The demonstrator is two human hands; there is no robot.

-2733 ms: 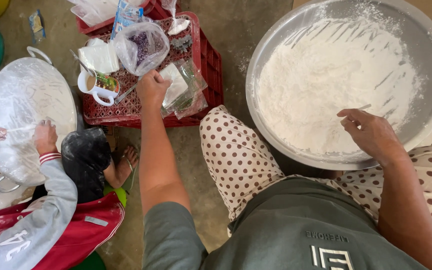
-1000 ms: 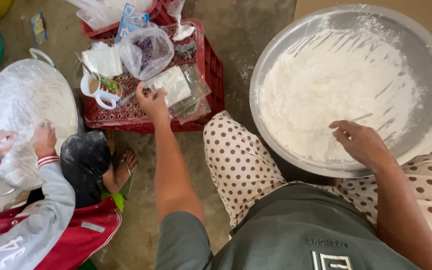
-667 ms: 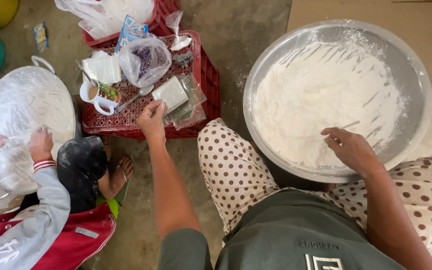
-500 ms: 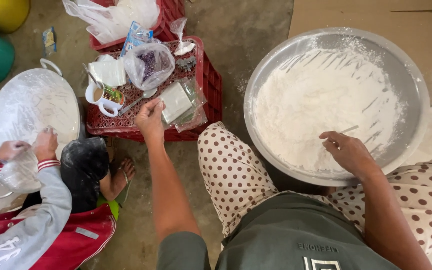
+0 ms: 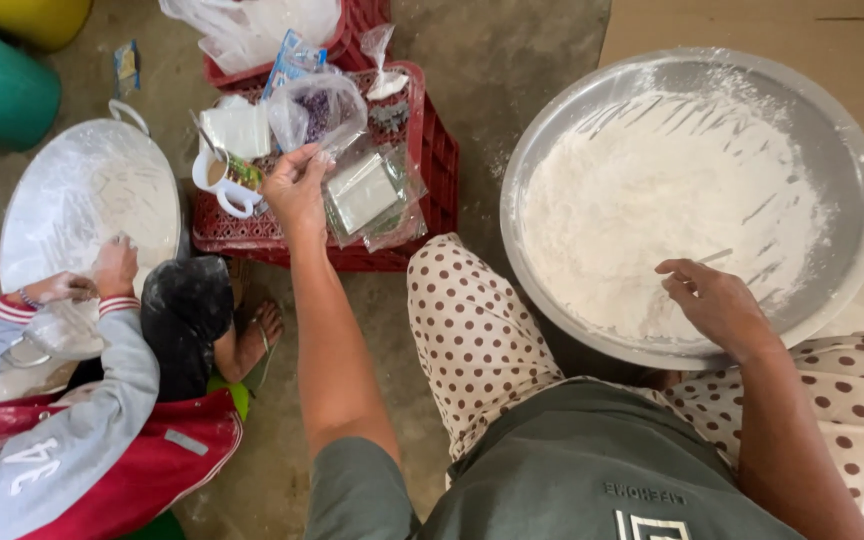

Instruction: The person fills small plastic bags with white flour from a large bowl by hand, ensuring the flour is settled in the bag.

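The large metal basin (image 5: 857,200) holds a wide bed of white flour (image 5: 672,200), raked with finger tracks and dusted up the wall; it looks dry and loose — no dough has formed, so the mixing appears to be at an early stage, with additions seemingly not yet made.

The right hand (image 5: 712,305) rests in the flour at about 5 o'clock of the basin, fingers loosely curled and slightly apart, tips touching the powder, clamped on nothing.

The left hand (image 5: 297,190) is stretched out over the red crate (image 5: 432,190), fingers drawn together at the neck of a clear bag with dark contents (image 5: 317,110), which lies at 12 o'clock from the fingertips; whether it is truly gripped cannot be told. A flat clear packet (image 5: 364,192) lies just beside the hand at 3 o'clock, a white mug (image 5: 220,180) at 9 o'clock.

A second person's hands (image 5: 112,265) work a smaller floured pan (image 5: 92,190) — well apart from the basin.
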